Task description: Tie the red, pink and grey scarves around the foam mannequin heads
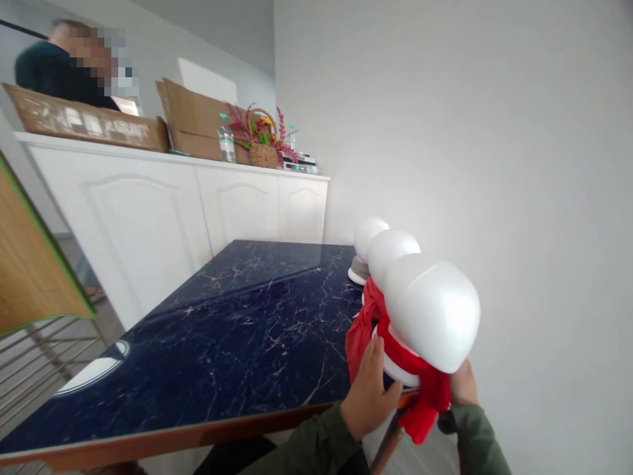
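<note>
"Where's the mannequin head (435, 313)?"
"At the near right corner of the table (247, 336), crown up, smooth, white and glossy."
"And the scarf (429, 392)?"
"Bright red, wrapped around the neck, just above the white base."
"Loose anywhere?"
"One bunched end hangs below the table's edge."

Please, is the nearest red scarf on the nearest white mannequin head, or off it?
On. The red scarf wraps between the white head and its base; part hangs past the table edge.
</note>
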Tool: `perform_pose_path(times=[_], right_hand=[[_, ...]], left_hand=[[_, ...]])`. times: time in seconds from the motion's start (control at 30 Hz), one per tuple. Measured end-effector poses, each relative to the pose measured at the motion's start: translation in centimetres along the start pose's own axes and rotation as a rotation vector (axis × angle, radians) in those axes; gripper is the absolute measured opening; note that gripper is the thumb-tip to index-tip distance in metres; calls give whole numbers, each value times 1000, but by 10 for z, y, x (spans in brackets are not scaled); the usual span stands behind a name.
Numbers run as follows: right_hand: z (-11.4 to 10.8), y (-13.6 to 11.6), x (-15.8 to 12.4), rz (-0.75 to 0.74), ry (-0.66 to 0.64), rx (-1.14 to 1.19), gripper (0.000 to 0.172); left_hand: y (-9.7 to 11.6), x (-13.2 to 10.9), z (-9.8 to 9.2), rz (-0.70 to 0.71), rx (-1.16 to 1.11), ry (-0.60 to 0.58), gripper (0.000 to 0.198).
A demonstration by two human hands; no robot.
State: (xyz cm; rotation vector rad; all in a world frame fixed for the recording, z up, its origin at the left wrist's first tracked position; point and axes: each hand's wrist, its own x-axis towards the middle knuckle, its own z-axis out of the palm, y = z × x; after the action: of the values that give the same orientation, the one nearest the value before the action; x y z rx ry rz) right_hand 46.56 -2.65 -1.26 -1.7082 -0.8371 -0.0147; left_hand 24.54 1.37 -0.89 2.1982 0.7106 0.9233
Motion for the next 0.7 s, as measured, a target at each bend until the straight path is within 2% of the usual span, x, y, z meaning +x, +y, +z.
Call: perform_pose_path(times=[0.13,0.23,0.37,0.6,0.7], right_hand=[[12,21,-4,4,-155,-11,55],[12,31,-3,-33,-199,-17,59],[10,33,0,-48,-276,-54,61],[11,15,-11,27,-248,6,51],[11,2,-27,45,-176,52,48]], left_hand=[[-9,5,27,-42,-54,8,81],[-5,7,31,-39,-49,-7,82],[3,10,31,-69,-19,-15,84],[12,7,35,-51,6,-33,89],[20,-1,27,-70,15,-16,96]])
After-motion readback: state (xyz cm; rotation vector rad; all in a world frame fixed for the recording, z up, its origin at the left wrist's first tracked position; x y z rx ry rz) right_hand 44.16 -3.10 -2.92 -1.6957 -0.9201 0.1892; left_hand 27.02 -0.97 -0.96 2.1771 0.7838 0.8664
